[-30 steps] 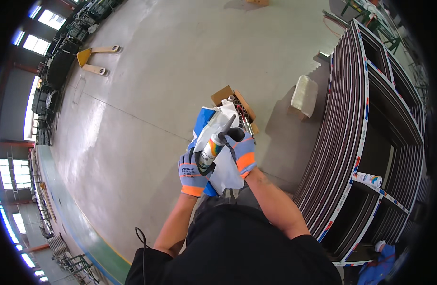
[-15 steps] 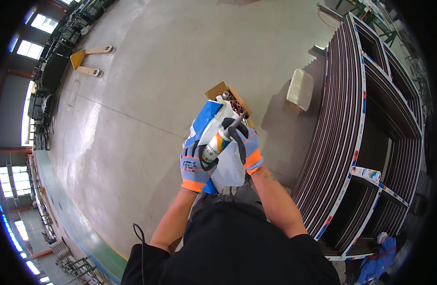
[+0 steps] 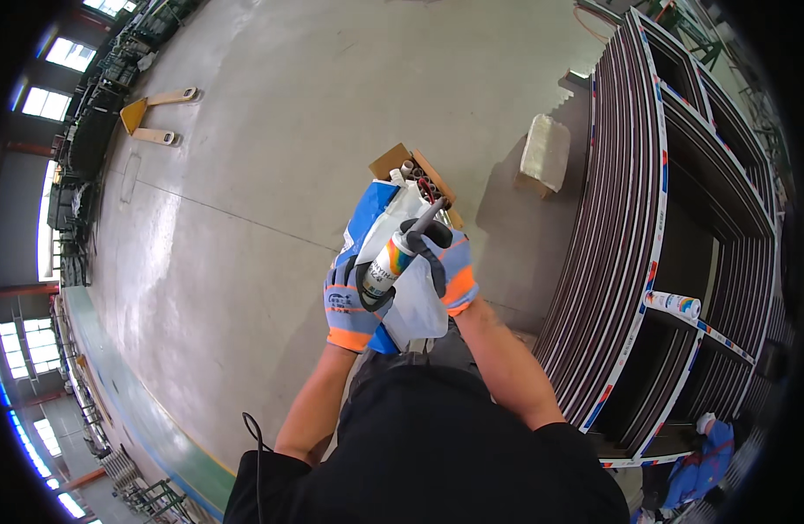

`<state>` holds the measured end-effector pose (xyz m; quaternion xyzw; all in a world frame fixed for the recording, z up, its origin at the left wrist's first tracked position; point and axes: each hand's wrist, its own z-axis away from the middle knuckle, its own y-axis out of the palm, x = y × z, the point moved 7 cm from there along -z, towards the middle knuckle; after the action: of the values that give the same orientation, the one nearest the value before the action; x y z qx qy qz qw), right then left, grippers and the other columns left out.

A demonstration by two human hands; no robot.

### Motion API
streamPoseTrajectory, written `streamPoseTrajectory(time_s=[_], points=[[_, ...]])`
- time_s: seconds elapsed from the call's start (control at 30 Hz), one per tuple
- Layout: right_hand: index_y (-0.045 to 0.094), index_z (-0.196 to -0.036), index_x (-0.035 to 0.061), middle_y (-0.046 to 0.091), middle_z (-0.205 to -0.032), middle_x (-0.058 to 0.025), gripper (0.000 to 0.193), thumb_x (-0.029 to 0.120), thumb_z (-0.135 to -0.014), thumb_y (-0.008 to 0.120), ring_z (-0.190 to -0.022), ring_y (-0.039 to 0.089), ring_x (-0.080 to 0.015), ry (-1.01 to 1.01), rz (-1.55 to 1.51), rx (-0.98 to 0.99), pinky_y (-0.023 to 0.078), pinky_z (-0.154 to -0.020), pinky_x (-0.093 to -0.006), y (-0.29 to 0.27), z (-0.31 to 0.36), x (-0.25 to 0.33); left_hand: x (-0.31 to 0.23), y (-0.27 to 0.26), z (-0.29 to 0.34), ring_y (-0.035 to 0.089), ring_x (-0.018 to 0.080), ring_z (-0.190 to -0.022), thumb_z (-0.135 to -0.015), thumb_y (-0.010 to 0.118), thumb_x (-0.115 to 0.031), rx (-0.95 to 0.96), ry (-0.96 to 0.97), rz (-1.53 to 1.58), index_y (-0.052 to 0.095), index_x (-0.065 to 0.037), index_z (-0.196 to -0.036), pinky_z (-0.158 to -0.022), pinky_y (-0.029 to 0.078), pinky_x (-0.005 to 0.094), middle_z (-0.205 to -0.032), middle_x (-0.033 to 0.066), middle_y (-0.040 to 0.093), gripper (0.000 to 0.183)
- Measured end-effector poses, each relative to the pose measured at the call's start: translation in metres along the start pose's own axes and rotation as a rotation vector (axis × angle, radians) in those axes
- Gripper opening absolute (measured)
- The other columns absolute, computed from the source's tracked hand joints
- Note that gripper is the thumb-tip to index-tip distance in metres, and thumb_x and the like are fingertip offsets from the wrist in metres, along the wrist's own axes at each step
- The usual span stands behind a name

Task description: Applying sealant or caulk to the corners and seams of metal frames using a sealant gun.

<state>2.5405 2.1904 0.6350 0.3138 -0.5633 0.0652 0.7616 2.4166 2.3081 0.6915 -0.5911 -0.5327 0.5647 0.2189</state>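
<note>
A white sealant cartridge (image 3: pixel 387 267) with a rainbow-coloured band and a grey tapered nozzle (image 3: pixel 430 215) is tilted in front of my body. My left hand (image 3: pixel 348 304), in a grey-blue and orange glove with black fingers, is closed around its lower end. At the nozzle end, my gloved right hand (image 3: pixel 452 262) has its fingers closed around the cartridge's top; the exact fingertip contact is partly hidden. Beneath both hands is a blue and white plastic bag (image 3: pixel 371 212). Just beyond it, an open cardboard box (image 3: pixel 434 175) contains several tubes and a red-handled item.
Stacked dark frames (image 3: pixel 585 288) stand on the right, with another cartridge (image 3: pixel 672 304) lying on them. A wrapped block (image 3: pixel 546 155) sits on the floor. At far left is a yellow pallet jack (image 3: pixel 135 115). Someone in blue (image 3: pixel 700 465) is at lower right.
The view has shifted slightly, and both hands with the cartridge sit a little further left in it. Their grip looks the same.
</note>
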Motion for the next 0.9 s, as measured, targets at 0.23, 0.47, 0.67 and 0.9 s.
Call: streamPoseTrajectory(time_s=[0.23,0.47,0.67,0.9], points=[[0.061,-0.117,-0.0056,0.065,-0.114,-0.0137,0.034,0.018,-0.096,0.05,-0.107,0.062,-0.0223,-0.218,-0.142,0.192,0.047,-0.095,-0.0336,0.0,0.005,0.024,-0.007,-0.001,-0.001,0.054,0.0391,-0.102,-0.062,0.081,-0.023,0.103,0.016,0.064,0.061,-0.005,-0.111,-0.088,0.045,0.0469,-0.111,0.0183,0.059,0.056],[0.065,-0.112,-0.0039,0.069,-0.107,-0.0089,0.028,0.016,-0.095,0.057,-0.1,0.063,-0.016,-0.276,0.043,0.151,0.049,-0.091,-0.031,0.0,0.006,0.032,-0.014,-0.002,-0.006,0.054,0.0398,-0.102,-0.063,0.08,-0.023,0.124,0.016,0.07,0.061,-0.004,-0.11,-0.089,0.045,0.0471,-0.111,0.0187,0.06,0.054],[0.066,-0.107,-0.003,0.069,-0.102,-0.0095,0.025,0.017,-0.094,0.06,-0.092,0.065,-0.0182,-0.197,0.119,0.026,0.051,-0.087,-0.0311,-0.01,0.006,0.028,-0.015,-0.001,-0.007,0.055,0.0394,-0.103,-0.064,0.08,-0.023,0.182,0.018,0.077,0.061,-0.004,-0.11,-0.089,0.046,0.0464,-0.11,0.0183,0.061,0.054],[0.063,-0.119,-0.0036,0.067,-0.113,-0.014,0.035,0.023,-0.097,0.054,-0.105,0.064,-0.0224,-0.239,-0.023,0.214,0.049,-0.093,-0.0341,-0.017,0.008,0.042,-0.004,0.008,-0.017,0.059,0.0374,-0.098,-0.063,0.082,-0.025,0.385,-0.018,0.301,0.066,-0.003,-0.106,-0.088,0.049,0.0429,-0.111,0.0189,0.061,0.051]])
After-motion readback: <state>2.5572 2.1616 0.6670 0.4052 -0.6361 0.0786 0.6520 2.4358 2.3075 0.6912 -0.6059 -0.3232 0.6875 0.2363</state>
